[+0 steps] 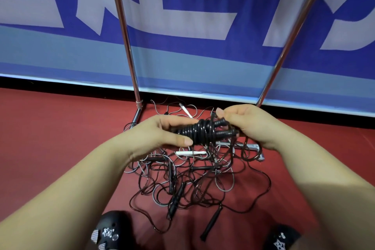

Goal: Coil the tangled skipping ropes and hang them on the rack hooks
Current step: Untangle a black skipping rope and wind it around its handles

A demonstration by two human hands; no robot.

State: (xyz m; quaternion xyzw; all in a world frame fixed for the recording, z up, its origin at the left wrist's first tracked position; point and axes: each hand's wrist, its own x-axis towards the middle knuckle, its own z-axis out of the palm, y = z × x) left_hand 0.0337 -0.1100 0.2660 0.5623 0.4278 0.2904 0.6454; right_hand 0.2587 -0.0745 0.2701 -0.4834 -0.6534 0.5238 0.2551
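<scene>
both my hands (pixel 162 132) (pixel 247 126) pinch the coiled rope (pixel 199 133) by its stiff handles; the thin cord looks light, springy, likely to unwind.

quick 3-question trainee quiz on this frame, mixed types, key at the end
1. True or false: the left hand and the right hand both hold the same black rope bundle.
2. Where is the tangled pile of ropes?
A. hung on a hook
B. on the red floor by the feet of the metal rack
C. in a basket
3. Fill in: the cord is wound around the two black ____.

Key: 1 true; 2 B; 3 handles.
</scene>
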